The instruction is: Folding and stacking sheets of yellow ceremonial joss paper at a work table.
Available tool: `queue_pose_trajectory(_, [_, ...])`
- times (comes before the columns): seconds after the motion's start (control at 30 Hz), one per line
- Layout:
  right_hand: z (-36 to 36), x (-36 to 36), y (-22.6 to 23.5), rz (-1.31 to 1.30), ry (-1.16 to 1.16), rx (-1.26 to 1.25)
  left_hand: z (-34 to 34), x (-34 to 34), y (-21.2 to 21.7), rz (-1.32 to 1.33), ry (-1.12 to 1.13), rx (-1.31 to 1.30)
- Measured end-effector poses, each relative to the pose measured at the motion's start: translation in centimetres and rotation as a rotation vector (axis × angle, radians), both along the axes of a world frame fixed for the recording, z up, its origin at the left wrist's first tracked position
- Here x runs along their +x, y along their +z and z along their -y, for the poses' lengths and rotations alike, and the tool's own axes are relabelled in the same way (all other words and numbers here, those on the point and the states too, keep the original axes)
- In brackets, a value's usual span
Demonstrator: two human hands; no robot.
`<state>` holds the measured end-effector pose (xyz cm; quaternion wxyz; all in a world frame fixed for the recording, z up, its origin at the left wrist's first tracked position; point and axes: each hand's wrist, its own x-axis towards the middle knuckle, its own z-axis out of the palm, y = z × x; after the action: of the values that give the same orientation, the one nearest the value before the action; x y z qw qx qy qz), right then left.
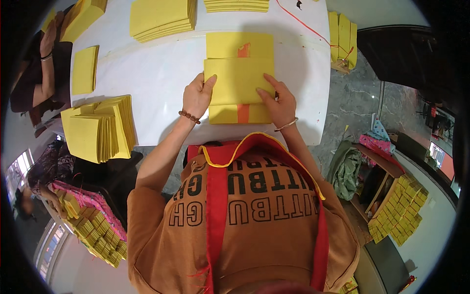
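In front of me lies a folded yellow paper bundle (239, 81), set across a longer yellow sheet (223, 115) on the white-covered table. Orange-red patches on the longer sheet show above and below the bundle. My left hand (197, 98) grips the bundle's left edge, thumb on top and fingers curled under the side. At the right edge, my right hand (281, 102) holds it with the thumb and a finger laid on the upper face. How many sheets are in each layer I cannot make out.
Yellow paper stacks (161, 17) stand at the table's far side, with a fanned pile (98, 127) at its near left corner. Another person's arm (47, 73) rests beyond the left edge. Tied yellow bundles (342, 39) sit off the right edge; a red string (306, 23) crosses the far right.
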<state>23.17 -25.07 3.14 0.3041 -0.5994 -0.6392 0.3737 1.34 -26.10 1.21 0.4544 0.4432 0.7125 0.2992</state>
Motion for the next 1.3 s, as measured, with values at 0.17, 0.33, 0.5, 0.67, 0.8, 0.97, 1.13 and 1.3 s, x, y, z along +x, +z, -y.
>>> queue_pose_trajectory(0.17, [-0.2, 0.0, -0.9, 0.009, -0.032, -0.073, -0.1, 0.1, -1.4, 0.200, 0.127, 0.037])
queue_pose_trajectory(0.33, [-0.1, -0.2, -0.6, 0.018, -0.036, -0.065, 0.3, 0.1, -1.6, 0.113, 0.158, 0.002])
queue_pose_trajectory(0.5, [-0.3, 0.0, -1.1, 0.006, -0.034, -0.058, 0.1, 0.8, -1.7, 0.208, 0.236, 0.124])
queue_pose_trajectory(0.67, [-0.6, 0.4, -2.2, 0.037, -0.078, 0.006, -0.3, 1.3, 2.0, -0.182, 0.164, 0.292])
queue_pose_trajectory(0.8, [-0.3, -0.6, -2.4, -0.009, -0.031, 0.048, -0.4, 2.7, 4.8, -0.580, -0.430, 0.588])
queue_pose_trajectory(0.97, [-0.2, -0.5, -1.4, -0.003, -0.050, -0.047, -1.4, 5.0, 2.4, -0.797, -0.689, 0.615])
queue_pose_trajectory(1.13, [0.0, 0.1, -1.3, -0.036, 0.014, -0.086, -1.2, 5.2, 0.6, -0.815, -0.708, 0.569])
queue_pose_trajectory(1.3, [-1.3, -2.2, 0.5, 0.405, 0.121, 0.491, -1.6, 4.9, 0.2, -0.862, -0.781, 0.510])
